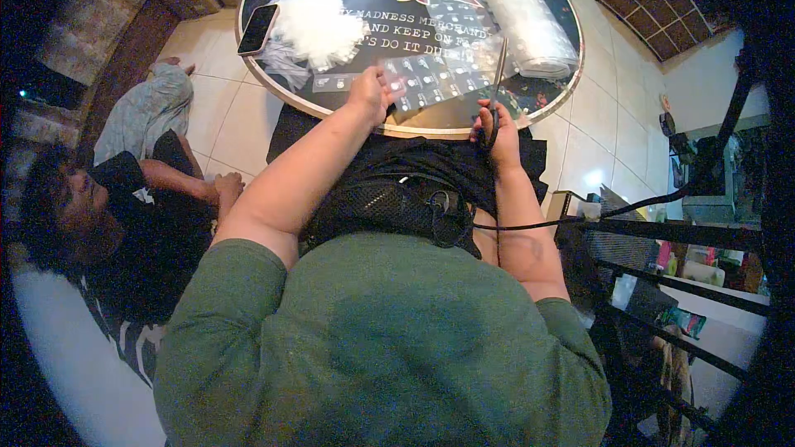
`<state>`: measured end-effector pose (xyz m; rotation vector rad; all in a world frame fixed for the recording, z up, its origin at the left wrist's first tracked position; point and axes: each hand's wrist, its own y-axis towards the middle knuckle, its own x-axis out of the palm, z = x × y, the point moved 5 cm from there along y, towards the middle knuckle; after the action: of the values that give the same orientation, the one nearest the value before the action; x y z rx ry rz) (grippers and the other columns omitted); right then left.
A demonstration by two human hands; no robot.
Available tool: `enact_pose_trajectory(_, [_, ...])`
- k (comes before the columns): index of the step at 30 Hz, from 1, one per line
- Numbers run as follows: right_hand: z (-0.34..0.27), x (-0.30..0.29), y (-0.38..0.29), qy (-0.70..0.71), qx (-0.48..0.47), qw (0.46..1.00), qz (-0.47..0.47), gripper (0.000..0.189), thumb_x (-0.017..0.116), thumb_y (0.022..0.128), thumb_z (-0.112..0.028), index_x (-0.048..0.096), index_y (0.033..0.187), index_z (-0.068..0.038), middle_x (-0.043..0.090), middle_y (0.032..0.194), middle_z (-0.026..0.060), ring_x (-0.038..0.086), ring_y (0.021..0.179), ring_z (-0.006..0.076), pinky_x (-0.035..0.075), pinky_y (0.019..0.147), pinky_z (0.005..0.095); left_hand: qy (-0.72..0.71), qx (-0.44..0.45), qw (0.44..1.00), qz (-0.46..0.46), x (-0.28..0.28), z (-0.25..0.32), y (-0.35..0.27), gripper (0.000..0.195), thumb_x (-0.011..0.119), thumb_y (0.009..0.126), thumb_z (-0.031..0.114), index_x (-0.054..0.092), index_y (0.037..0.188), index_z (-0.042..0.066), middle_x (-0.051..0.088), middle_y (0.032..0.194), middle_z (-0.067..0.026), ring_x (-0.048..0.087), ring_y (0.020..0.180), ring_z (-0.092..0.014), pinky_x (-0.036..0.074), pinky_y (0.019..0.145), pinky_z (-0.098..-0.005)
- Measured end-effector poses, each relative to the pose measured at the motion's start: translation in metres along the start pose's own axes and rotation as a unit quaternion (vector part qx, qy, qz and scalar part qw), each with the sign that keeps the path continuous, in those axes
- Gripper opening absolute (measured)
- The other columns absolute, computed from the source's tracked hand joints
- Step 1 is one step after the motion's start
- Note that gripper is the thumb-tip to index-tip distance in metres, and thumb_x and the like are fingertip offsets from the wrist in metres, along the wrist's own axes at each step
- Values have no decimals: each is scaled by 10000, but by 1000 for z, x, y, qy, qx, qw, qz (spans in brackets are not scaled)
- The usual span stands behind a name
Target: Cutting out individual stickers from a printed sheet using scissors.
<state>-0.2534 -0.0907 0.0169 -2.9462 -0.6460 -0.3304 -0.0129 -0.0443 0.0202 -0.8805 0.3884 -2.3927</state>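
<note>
My left hand (372, 94) pinches the left edge of a clear plastic sheet (428, 77) with rows of small white printed marks. In my right hand (499, 130) is a pair of scissors (499, 77), its blades pointing away from me beside the sheet's right part. The blades look closed together. A roll of clear plastic (528, 18) lies at the right of the round table, and the sheet stretches up towards it. Left of my left hand, a pile of cut clear plastic pieces (320, 28) sits on the table, and a narrow printed strip (335, 82) lies below it.
The round table (286, 96) has a pale rim and a dark printed top. A smartphone (258, 30) lies at its left edge. Another person (136, 186) sits on the floor at my left. A black cable (534, 225) runs off to the right, near a dark metal frame (677, 233).
</note>
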Motion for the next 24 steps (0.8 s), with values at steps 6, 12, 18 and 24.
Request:
enact_pose_trajectory(6, [-4,4,-3,-13,11,1000,-1,241,602,855,-151,509,1055,-53,503,664,10,516,563,108,434,515,247,193,51,976,-82,-15,-16,13,266,546,831,99,518,1071,-14,576,1076,-119,585,883,-188,479,803,-327])
enact_pose_trajectory(12, [-18,9,-14,-87,20,995,-32,351,670,795,-132,508,1100,-71,521,689,-10,485,547,89,391,486,219,168,47,977,-121,-17,-23,12,304,614,793,99,535,1075,17,606,1024,-87,585,875,-177,470,789,-305])
enact_pose_trajectory(18, [-18,3,-45,-155,83,975,-136,378,623,808,-157,463,1135,-55,520,708,-8,469,598,84,378,540,203,188,-81,967,-149,-12,-19,0,351,463,843,16,451,1194,17,563,1149,-96,575,963,-162,486,767,-289])
enact_pose_trajectory(24, [-42,9,-87,-89,215,955,-185,328,557,859,-293,444,1082,-80,497,730,-8,467,626,84,402,546,210,139,-73,975,-154,-11,-18,-2,421,380,828,-44,392,1242,32,540,1183,-115,576,1026,-200,527,776,-296])
